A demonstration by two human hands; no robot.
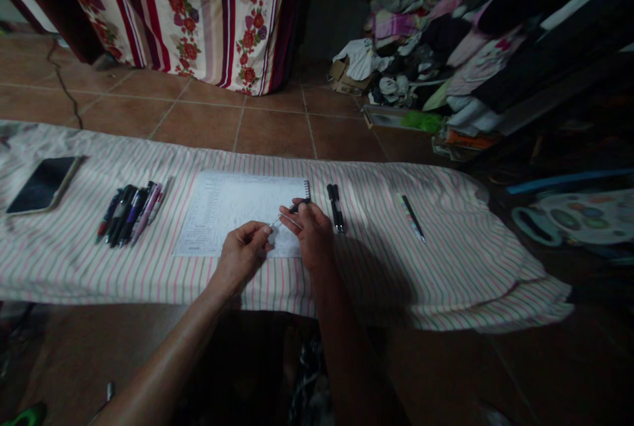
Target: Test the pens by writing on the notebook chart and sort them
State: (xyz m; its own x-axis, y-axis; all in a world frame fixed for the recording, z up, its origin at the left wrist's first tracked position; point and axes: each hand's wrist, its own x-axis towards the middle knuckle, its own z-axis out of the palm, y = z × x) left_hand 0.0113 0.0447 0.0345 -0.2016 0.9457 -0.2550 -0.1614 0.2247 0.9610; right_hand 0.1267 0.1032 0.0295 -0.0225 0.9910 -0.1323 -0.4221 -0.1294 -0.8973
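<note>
Both hands meet over the lower right of a spiral notebook (238,205) with faint writing on its page. My left hand (245,244) is closed in a pinch on a thin, light pen refill (276,220) that reaches toward the other hand; its exact ends are too small to make out. My right hand (314,231) is closed around a black pen barrel (299,207), with a slim pale piece also between its fingers. Just right of the notebook lie two black pens (335,208) side by side.
A bunch of several pens (131,213) and a phone (43,185) rest on the striped cloth (460,267) at left. Farther right lies a thin black-and-pale pen piece (413,218). Beyond are a floral curtain (212,10), piled clothes (421,36) and a patterned plastic item (589,214).
</note>
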